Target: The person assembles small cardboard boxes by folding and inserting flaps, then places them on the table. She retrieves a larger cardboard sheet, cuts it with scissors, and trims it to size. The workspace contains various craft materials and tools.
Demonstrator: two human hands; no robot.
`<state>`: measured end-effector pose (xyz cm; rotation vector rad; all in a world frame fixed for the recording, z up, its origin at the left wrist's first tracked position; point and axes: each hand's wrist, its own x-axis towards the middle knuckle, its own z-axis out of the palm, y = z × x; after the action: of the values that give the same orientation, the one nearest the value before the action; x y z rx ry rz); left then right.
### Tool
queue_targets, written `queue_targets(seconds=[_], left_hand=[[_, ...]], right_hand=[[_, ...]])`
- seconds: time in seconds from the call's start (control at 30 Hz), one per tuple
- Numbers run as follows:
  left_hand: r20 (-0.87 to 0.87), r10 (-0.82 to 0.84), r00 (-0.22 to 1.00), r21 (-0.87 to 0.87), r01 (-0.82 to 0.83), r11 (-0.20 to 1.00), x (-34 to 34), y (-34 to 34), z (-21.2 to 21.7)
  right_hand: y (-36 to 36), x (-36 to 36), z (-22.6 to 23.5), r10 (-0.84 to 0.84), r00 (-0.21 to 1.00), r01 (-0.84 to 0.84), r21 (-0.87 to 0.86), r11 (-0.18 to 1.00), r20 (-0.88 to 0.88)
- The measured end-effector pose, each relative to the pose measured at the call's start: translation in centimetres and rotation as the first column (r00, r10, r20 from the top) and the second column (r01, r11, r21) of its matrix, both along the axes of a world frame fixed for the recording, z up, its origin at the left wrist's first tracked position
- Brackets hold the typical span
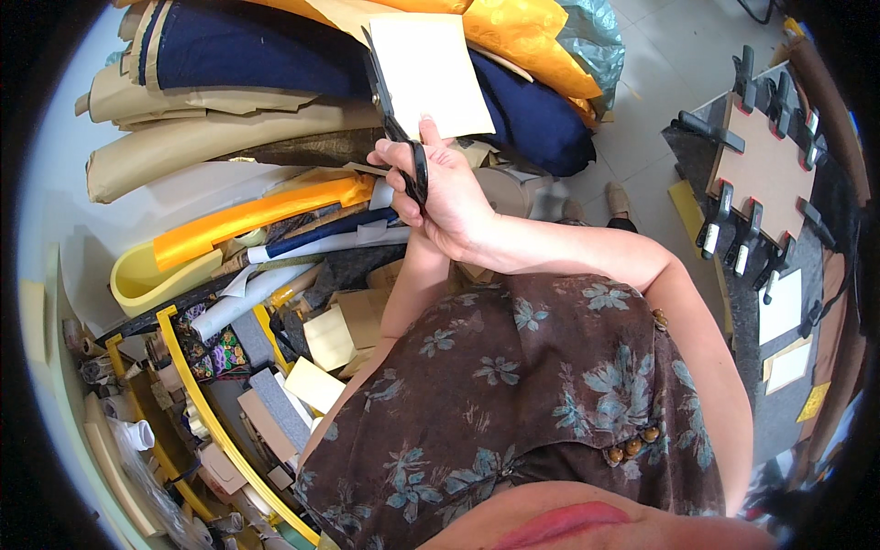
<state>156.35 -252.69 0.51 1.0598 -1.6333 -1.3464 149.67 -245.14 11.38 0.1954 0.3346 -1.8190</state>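
Observation:
A blank cream-white sheet of card (431, 73) is held up at the top middle. Black-handled scissors (418, 174) lie along its left edge, blades pointing up and away. My right hand (449, 192) is closed round the scissor handles, its fingers curled at the loops. Behind it, my left forearm rises and crosses under the right wrist. Most of my left hand (429, 130) is hidden there; what looks like its thumb presses on the card's lower edge.
Fabric and paper rolls, including a navy roll (257, 50), pile up ahead. A yellow-framed rack (197, 385) of offcuts stands left. On the right, a brown board (761, 165) is ringed with black clamps on a dark table. White cards (780, 307) lie nearby.

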Motion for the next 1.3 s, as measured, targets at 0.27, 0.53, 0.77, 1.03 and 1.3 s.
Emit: queue_targets(seconds=[0.27, 0.53, 0.77, 1.03, 1.3], left_hand=[[-0.002, -0.003, 1.000, 0.002, 0.003, 1.000, -0.3, -0.1, -0.1], [-0.007, -0.003, 1.000, 0.007, 0.003, 1.000, -0.4, -0.2, -0.2], [-0.009, 0.001, 1.000, 0.019, -0.001, 1.000, -0.1, -0.3, -0.5], [0.039, -0.033, 0.999, -0.050, 0.035, 0.998, 0.1, -2.7, -3.5], [0.246, -0.569, 0.785, -0.085, 0.602, 0.794, -3.3, 4.4, -10.1]], right_hand=[[-0.9, -1.6, 0.7, 0.047, 0.999, -0.047, 0.034, 0.998, -0.024], [-1.7, -1.9, 0.4, 0.014, 0.997, -0.012, 0.024, 1.000, -0.076], [-2.3, -1.6, 0.0, -0.025, 0.997, 0.024, -0.007, 1.000, -0.068], [5.0, -3.6, -5.1, 0.075, 0.970, -0.054, 0.097, 0.994, -0.230], [25.1, -1.7, -16.8, 0.140, 0.587, 0.598, 0.544, 0.588, -0.797]])
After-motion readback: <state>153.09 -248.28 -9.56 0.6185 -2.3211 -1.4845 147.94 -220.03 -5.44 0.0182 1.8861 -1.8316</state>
